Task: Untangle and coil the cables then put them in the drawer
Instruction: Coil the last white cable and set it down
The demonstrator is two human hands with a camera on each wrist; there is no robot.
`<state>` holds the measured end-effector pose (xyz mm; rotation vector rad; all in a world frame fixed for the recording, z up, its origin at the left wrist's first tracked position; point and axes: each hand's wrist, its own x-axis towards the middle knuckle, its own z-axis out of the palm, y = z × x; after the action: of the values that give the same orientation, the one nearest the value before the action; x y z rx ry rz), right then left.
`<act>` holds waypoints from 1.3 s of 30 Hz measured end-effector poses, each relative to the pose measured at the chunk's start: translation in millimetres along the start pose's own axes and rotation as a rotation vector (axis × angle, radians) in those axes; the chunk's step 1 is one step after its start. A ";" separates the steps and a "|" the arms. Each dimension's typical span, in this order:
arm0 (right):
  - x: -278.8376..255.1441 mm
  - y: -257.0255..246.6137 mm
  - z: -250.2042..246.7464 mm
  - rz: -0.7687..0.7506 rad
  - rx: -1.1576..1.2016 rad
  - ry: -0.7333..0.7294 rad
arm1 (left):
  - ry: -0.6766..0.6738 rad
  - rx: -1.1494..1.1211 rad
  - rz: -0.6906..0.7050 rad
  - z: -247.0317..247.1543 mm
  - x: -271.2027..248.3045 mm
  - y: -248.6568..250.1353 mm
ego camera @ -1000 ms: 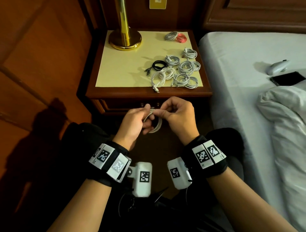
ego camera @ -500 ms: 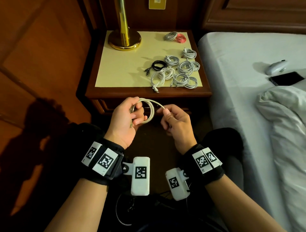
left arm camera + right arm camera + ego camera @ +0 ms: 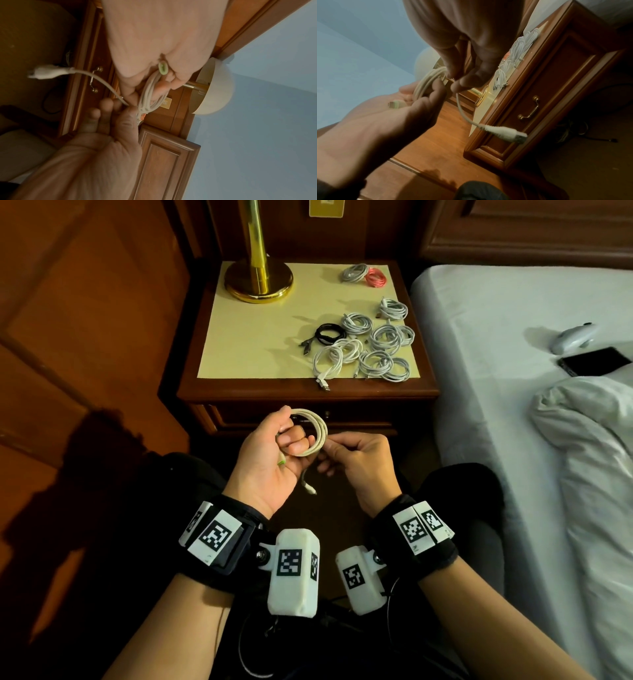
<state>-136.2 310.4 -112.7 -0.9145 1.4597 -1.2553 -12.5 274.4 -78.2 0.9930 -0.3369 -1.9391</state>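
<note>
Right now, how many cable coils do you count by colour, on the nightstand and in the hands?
white coils on the nightstand: 9, as far as the overlaps allow
black coil: 1
pink coil: 1
cream coil, held by left hand and right hand: 1
Total: 12

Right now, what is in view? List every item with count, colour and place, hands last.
cable coil in hand: one, off-white, looped round the left fingers, loose plug end hanging
coiled cables: about nine, white or grey, right half of the nightstand top
black cable: one, black, left of the white coils
pink cable: one, pink, far right corner of the top
lamp base: one, brass, far left of the top
nightstand: one, brown wood, cream top
drawer: one, brown, brass handle, closed
phone: one, black, on the bed
computer mouse: one, white, on the bed
bed: one, white sheet, right
left hand: holds the coil
right hand: pinches the cable's tail
</note>
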 end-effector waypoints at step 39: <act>-5.2 1.9 -28.2 0.275 0.027 -0.186 | -0.010 1.006 0.222 -24.2 8.3 -7.4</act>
<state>-162.1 322.8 -113.6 -0.7609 1.3646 -0.9593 -0.9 275.3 -102.2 1.4695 -1.4495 -1.5303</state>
